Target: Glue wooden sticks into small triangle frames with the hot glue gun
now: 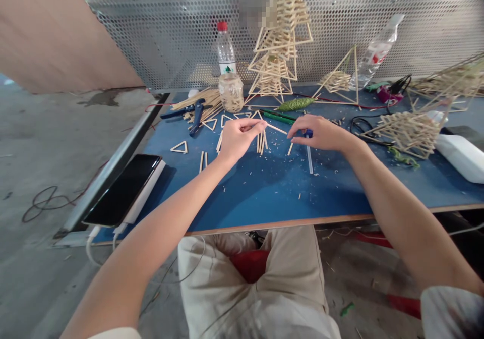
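Observation:
My left hand is closed in a pinch on a thin wooden stick, which slants down to the right. At the stick's other end, the curled fingertips of my right hand come together on it; the contact is partly hidden. A clear tube with a blue top shows under my right hand, and whether it is held I cannot tell. Beneath my hands lie several cut sticks. Small stick triangles lie to the left, some partly covered by my left hand.
On the blue table are blue-handled cutters, a stick bundle, a jar, bottles and a green woven piece. A tall stick structure stands behind. A phone lies at the left edge, cables attached.

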`<state>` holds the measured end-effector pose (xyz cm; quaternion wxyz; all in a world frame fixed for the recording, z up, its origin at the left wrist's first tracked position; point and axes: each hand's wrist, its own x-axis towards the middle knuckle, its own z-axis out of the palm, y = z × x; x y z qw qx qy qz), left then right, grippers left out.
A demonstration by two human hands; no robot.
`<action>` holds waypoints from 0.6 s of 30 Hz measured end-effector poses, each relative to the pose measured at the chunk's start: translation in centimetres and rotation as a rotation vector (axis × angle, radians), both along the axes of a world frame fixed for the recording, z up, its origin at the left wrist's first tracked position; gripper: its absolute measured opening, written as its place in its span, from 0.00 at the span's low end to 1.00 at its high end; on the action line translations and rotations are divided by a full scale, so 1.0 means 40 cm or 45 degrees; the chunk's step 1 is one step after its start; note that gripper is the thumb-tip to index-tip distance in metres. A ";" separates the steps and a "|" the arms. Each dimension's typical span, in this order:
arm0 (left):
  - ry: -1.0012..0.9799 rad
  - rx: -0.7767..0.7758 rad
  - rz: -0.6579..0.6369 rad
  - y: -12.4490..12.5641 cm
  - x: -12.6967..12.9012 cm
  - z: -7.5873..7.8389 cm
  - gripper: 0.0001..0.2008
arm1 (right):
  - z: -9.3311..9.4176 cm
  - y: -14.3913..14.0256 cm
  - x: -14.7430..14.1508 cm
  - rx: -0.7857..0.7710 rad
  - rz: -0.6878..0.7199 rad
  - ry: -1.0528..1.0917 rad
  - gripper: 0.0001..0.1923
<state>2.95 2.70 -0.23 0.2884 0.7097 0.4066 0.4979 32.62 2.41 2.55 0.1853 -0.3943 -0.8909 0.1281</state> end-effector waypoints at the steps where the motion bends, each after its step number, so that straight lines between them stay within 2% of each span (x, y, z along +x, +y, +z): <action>1: -0.072 -0.050 0.014 0.006 -0.001 0.000 0.15 | -0.006 0.008 0.008 -0.006 0.033 -0.031 0.17; 6: -0.484 -0.379 0.062 0.019 -0.005 0.009 0.15 | -0.034 0.025 0.019 0.003 0.021 -0.229 0.22; 9: -0.631 -0.505 0.029 0.024 -0.007 0.014 0.14 | -0.043 0.025 0.008 -0.005 0.021 -0.278 0.22; 13: -0.665 -0.504 -0.008 0.035 -0.011 0.010 0.13 | -0.050 0.023 -0.005 -0.046 0.013 -0.275 0.20; 18: -0.581 -0.432 0.040 0.036 -0.018 0.014 0.14 | -0.046 -0.005 -0.051 -0.165 0.077 -0.142 0.18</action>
